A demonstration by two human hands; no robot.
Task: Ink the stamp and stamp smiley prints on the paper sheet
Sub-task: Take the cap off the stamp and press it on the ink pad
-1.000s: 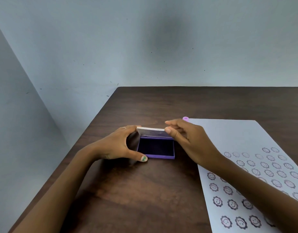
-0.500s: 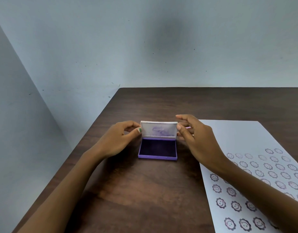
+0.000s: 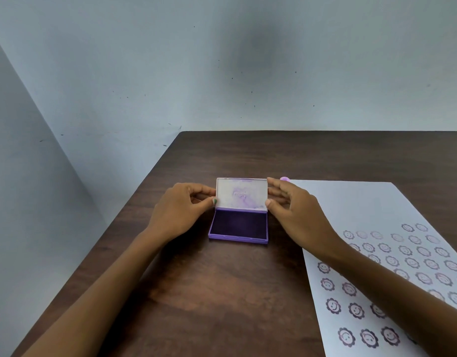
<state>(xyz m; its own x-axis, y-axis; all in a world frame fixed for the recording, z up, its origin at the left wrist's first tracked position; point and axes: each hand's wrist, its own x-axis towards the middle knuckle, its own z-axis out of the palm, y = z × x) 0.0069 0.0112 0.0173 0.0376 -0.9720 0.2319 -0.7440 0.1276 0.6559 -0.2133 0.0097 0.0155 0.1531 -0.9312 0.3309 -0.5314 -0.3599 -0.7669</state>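
A purple ink pad (image 3: 238,224) lies open on the dark wooden table, its dark pad facing up. Its white lid (image 3: 241,194), stained purple inside, stands nearly upright at the far side. My left hand (image 3: 184,210) pinches the lid's left edge and my right hand (image 3: 294,212) pinches its right edge. A small pink stamp (image 3: 284,179) peeks out just behind my right hand at the paper's far-left corner. The white paper sheet (image 3: 364,202) lies to the right, covered with several rows of purple smiley prints; my right forearm crosses over it.
The table (image 3: 222,292) has its left edge running diagonally beside a pale blue wall, and its far edge meets the back wall. Bare wood shows in front of the ink pad and behind it.
The lid has swung up from almost flat over the pad to nearly upright. Both hands moved from the lid's front edge to its two sides.
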